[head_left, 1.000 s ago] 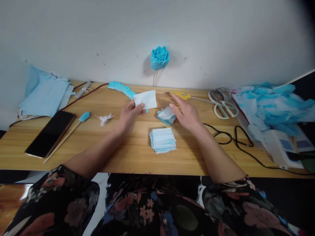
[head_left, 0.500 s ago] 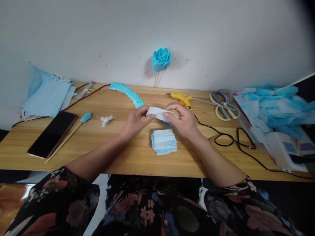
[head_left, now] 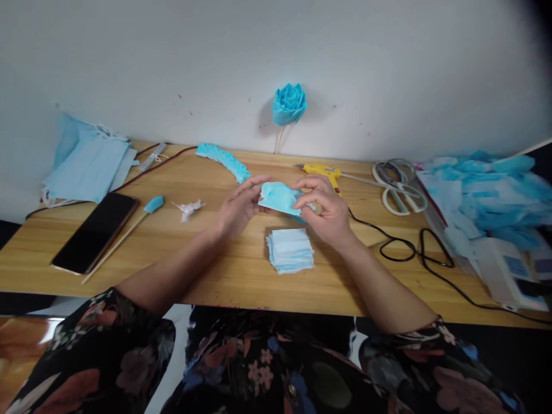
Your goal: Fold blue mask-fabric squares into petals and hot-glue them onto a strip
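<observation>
Lt-blue sheet (head_left: pixel 279 197), blk floral sleeves (head_left: pixel 103 351)

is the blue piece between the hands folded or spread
Mostly spread: the blue piece shows a broad face between left hand and right hand. Whether an edge is turned under cannot be told.

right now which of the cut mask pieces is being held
The single piece in the right hand, blue face toward the camera; the square stack and fanned row lie on the tabletop.

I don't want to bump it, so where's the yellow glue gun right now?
In the head view, the glue gun lies right of centre, just beyond the right hand, left of the scissors.
</observation>
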`<state>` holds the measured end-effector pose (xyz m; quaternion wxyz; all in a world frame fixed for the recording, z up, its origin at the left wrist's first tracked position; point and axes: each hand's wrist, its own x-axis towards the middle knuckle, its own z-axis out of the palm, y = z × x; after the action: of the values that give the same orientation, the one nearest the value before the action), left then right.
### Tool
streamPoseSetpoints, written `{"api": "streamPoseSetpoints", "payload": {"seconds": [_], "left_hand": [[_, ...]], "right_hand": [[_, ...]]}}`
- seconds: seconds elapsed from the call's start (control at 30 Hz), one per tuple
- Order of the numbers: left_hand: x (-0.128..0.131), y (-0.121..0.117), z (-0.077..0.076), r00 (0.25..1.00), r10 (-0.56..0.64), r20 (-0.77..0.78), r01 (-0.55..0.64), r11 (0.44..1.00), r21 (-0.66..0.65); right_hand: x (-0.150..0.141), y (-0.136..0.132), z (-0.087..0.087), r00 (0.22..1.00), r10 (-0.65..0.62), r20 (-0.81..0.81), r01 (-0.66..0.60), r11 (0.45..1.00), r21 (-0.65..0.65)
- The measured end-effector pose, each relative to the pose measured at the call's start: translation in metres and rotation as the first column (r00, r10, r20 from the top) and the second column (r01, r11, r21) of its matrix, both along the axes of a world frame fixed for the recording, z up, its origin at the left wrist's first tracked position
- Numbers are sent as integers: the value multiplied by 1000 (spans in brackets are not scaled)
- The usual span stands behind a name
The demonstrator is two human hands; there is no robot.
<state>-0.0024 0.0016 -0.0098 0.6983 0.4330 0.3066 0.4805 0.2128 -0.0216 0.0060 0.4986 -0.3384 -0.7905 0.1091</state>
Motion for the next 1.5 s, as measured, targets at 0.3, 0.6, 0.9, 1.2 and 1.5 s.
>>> {"api": "streamPoseSetpoints", "payload": {"seconds": [0.3,0.6,0.9,1.2,1.5], "left_hand": [[0,-3,4,1000,18,-15,-18,999,48],[2,-2,-6,987,148,68,-149,989,8],[8,-9,-4,995,72,66,-75,996,53],[6,-9,-4,995,99,-8,-98,995,26],[6,-10,-1,986,120,-112,-105,986,132]], "right_hand": [[-3,-2,-4,994,13,-107,-36,976,-217],[-8,-8,3,998,-32,-61,-11,803,-596],[-14,-12,2,996,-87,30,90,848,-523],[-6,-7,-6,986,-162,35,156,839,-521],[-8,-8,-5,995,-98,-8,77,824,-561]]}}
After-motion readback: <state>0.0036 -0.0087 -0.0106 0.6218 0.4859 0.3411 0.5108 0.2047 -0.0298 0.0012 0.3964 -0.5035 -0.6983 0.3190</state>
